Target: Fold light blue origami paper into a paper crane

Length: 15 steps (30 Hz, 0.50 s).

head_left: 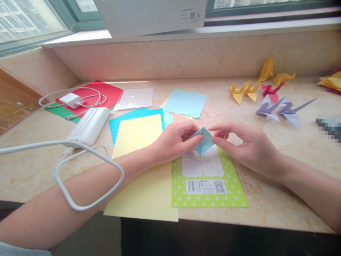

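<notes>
A small light blue piece of folded paper [203, 144], diamond-shaped with a crease down its middle, is held above a green polka-dot sheet [178, 190] with a barcode label. My left hand [177, 142] pinches its left side, the thumb lying on the front. At its right corner are the thumb and fingertips of my right hand [242, 145], closed around the edge. Pale yellow paper [151, 192] lies under my left forearm. Behind the hands rests a light blue square sheet [186, 103].
White power bank [89, 124] and looping cable [89, 206] lie left, beside a charger [71, 100] on red paper [110, 93]. Several folded paper cranes, including a yellow one [237, 93] and a purple one [269, 106], stand back right. A pixelated object [330, 128] lies far right.
</notes>
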### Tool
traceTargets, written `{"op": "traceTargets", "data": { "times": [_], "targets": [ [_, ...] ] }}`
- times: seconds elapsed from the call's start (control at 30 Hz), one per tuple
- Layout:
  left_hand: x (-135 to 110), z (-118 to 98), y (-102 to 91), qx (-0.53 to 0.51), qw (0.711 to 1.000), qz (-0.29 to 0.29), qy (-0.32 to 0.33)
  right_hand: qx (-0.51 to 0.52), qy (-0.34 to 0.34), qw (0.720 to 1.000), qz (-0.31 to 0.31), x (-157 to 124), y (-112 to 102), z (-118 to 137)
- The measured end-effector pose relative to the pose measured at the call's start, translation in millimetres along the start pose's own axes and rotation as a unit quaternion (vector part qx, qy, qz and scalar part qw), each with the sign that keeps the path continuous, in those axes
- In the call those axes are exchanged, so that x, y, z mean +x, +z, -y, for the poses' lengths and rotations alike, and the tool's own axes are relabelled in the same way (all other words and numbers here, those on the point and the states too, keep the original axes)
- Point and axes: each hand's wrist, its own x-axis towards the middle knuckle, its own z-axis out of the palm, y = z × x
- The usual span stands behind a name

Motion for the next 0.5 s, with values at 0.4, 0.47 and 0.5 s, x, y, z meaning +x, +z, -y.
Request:
{"op": "traceTargets", "data": {
  "times": [0.4, 0.47, 0.5],
  "targets": [
    [-0.1, 2.6, -0.4, 0.0, 1.0, 0.014, 0.002, 0.015, 0.003, 0.999, 0.032, 0.4, -0.7, -0.2],
    [0.0, 2.2, -0.1, -0.012, 1.0, 0.018, 0.004, 0.018, 0.003, 0.999, 0.034, 0.8, -0.6, 0.1],
    [0.0, 1.7, 0.1, -0.016, 1.0, 0.021, 0.005, 0.019, 0.003, 0.999, 0.034, 1.1, -0.4, 0.3]
  ]
}}
